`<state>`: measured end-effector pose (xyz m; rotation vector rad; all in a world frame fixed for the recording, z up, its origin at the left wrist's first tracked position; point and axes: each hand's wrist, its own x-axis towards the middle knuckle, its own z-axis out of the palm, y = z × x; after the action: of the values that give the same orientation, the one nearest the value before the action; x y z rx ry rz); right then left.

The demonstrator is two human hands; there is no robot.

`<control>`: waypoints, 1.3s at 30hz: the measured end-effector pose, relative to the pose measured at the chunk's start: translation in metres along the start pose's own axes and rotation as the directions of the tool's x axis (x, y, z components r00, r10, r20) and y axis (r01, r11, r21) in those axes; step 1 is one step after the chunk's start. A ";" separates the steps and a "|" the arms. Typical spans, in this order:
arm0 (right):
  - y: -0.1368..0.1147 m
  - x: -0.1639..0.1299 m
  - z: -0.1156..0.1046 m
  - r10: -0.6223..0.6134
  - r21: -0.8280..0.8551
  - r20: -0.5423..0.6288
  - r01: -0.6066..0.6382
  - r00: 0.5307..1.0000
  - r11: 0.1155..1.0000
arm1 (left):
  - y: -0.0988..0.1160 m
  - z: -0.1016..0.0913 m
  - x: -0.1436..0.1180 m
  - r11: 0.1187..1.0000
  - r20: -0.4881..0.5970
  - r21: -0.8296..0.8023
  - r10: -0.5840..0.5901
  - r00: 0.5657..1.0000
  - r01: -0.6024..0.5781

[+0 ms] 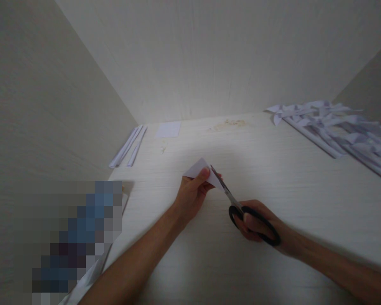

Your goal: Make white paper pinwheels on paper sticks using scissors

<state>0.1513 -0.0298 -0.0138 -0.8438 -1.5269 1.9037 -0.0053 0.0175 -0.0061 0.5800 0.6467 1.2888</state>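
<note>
Here we see our two hands close together over the table: our right hand is closed in the black handles of one pair of scissors, and our left hand pinches one folded white paper, the blade tips touching it. Farther left lie three paper strips and one small sheet; far right, a pile of folded paper pieces, too many to count.
</note>
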 end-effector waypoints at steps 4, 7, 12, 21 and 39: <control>-0.002 -0.001 0.001 0.013 0.002 -0.025 -0.013 1.000 1.000 | 0.000 0.000 0.001 1.000 -0.010 0.007 0.013 1.000 -0.013; -0.003 -0.001 0.001 0.014 -0.004 -0.042 -0.014 0.999 1.000 | -0.001 0.000 0.002 1.000 -0.015 0.004 0.017 1.000 -0.017; -0.003 -0.001 0.003 0.013 -0.017 -0.068 -0.014 0.998 1.000 | -0.001 -0.001 0.002 1.000 -0.013 0.002 0.021 1.000 -0.021; -0.004 -0.002 0.002 0.032 -0.067 -0.073 -0.037 0.997 0.997 | 0.001 -0.002 0.002 0.999 -0.014 0.029 0.029 0.999 -0.029; -0.003 -0.003 0.004 0.073 0.042 -0.039 -0.071 0.997 0.997 | 0.002 0.001 -0.001 0.997 0.028 0.070 0.024 0.999 -0.026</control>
<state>0.1503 -0.0345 -0.0102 -0.9256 -1.4469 1.9502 -0.0058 0.0165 -0.0039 0.6642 0.6660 1.2838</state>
